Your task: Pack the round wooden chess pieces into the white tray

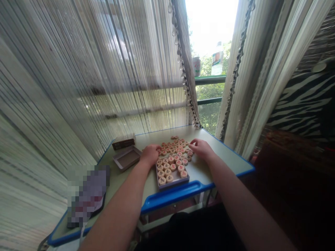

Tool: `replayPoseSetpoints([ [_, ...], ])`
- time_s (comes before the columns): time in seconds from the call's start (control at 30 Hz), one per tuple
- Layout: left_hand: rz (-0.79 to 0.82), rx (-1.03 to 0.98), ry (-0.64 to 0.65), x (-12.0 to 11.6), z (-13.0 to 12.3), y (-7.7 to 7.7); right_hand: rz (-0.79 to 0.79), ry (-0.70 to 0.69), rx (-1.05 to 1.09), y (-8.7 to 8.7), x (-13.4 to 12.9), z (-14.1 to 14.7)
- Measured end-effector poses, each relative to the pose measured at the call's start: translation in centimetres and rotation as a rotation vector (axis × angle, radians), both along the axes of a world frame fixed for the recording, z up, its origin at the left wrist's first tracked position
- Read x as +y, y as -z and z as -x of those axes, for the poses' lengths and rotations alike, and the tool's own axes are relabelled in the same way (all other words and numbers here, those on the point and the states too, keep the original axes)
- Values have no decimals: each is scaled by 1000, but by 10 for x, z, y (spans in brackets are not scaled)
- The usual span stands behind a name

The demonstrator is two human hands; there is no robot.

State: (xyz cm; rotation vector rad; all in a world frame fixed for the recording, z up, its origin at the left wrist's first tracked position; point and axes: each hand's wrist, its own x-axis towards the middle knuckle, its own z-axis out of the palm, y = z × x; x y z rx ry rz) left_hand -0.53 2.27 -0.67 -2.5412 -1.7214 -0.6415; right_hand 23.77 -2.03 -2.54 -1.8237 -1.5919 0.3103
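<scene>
- Lying near left: pixelated item [87,197], unreadable.
- Box [177,176] on near side of table [226,164], partly filled with round pieces [168,172].
- Left hand [151,154] at loose pieces [171,151], fingertips partly hidden; grip, can't tell.
- Right hand [202,148] curled beside them; pinch, can't tell.
- Window bottle [217,59]: label pixelated.

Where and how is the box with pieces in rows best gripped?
The box is probably best gripped by its two side walls, left hand coming from the left and right hand from the right: it sits flat and open-topped, with low walls, while loose pieces crowd its far edge. Keep it level, as the pieces inside are uncovered.
</scene>
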Motion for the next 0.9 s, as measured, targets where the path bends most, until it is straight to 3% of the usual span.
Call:
replayPoseSetpoints([
  [0.2,1,-17,-18,2,-1,0,-16,-363,14,0,-27,13],
  [0.3,0,-13,-13,3,-2,2,2,-452,56,0,-32,14],
  [0.9,15,-23,-85,8,7,-1,-190,-385,-44,16,-20,20],
])
